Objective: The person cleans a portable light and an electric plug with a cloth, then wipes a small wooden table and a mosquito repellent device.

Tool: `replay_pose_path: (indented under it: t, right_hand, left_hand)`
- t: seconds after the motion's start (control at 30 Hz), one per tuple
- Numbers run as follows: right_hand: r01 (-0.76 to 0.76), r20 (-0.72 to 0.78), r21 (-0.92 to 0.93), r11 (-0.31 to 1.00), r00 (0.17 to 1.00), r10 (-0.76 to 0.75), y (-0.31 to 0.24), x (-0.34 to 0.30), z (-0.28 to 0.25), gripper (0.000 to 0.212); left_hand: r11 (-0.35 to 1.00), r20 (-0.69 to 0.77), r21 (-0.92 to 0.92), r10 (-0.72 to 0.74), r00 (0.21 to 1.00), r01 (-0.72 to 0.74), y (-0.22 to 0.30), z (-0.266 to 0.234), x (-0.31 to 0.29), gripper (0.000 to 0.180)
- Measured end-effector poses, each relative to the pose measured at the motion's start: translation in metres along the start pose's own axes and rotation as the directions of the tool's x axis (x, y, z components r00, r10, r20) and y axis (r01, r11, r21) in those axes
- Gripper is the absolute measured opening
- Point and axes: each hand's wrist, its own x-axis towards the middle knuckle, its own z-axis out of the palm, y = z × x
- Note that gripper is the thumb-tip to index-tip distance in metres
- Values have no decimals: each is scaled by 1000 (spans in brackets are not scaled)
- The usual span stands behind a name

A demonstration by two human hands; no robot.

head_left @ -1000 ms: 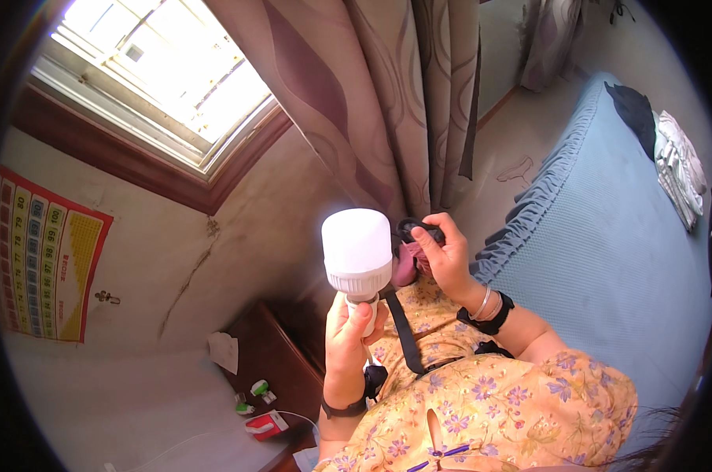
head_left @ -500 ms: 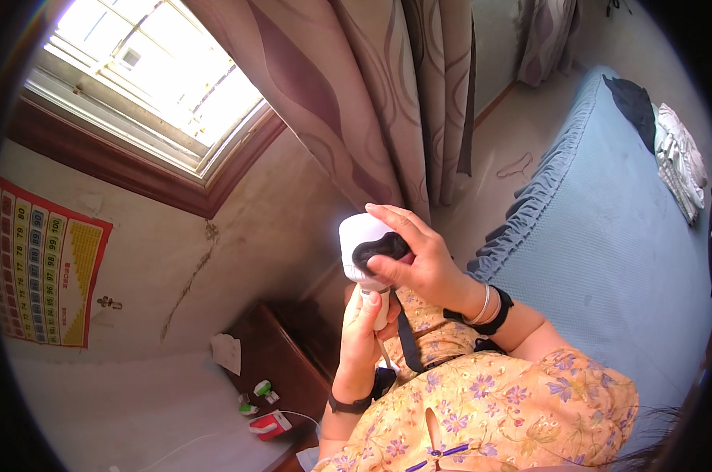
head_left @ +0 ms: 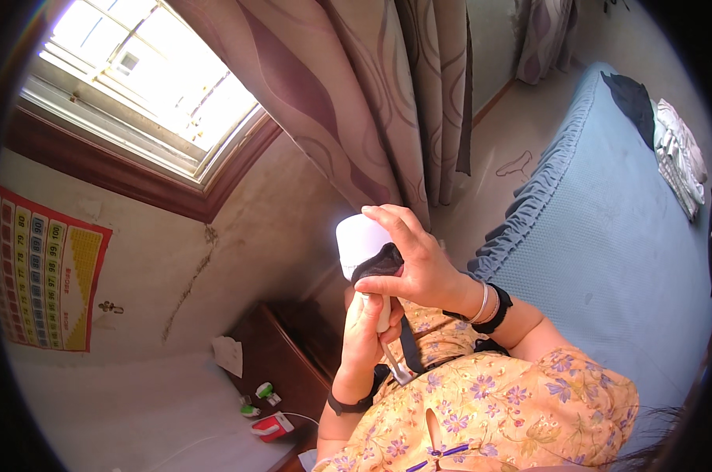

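A white bulb-shaped lamp [head_left: 360,241] with a rounded, wide head and a narrow neck is held upright before my chest. My left hand [head_left: 362,326] is wrapped around its neck from below, and a pale cord [head_left: 392,360] hangs from there toward my lap. My right hand [head_left: 425,266] presses a black cloth [head_left: 381,263] against the lower right side of the white head. Its fingers reach over the top, and the thumb lies across the cloth's lower edge. Part of the neck is hidden by my fingers.
Left below stands a dark wooden cabinet [head_left: 285,346] beside a pale surface with a red-and-white box [head_left: 272,426] and small green-and-white items [head_left: 267,392]. A blue-covered bed [head_left: 607,236] with clothes [head_left: 678,149] lies to the right. A patterned curtain [head_left: 371,102] hangs ahead.
My right thumb and the black cloth have slid down along the white head toward its neck. More of the cord, with a grey piece at its lower end, shows below my left hand.
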Motion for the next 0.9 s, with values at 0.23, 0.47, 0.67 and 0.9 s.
replay_pose_path:
  t: [0.23,0.47,0.67,0.9]
  right_hand:
    - [8,166,346,938,984,-69,27,11,-27,59]
    - [84,108,168,982,989,-103,15,8,-21,76]
    - [149,-47,-51,987,987,-152,10,4,-7,73]
    - [-22,-304,72,997,952,42,31,15,-12,18]
  left_hand:
    - [968,179,-226,-73,981,114,-4,-15,-3,46]
    - [869,301,-430,-119,946,246,-3,-23,1,44]
    - [979,177,-165,-90,980,120,7,-13,0,43]
    - [952,270,-222,-145,952,208,2,-20,-2,46]
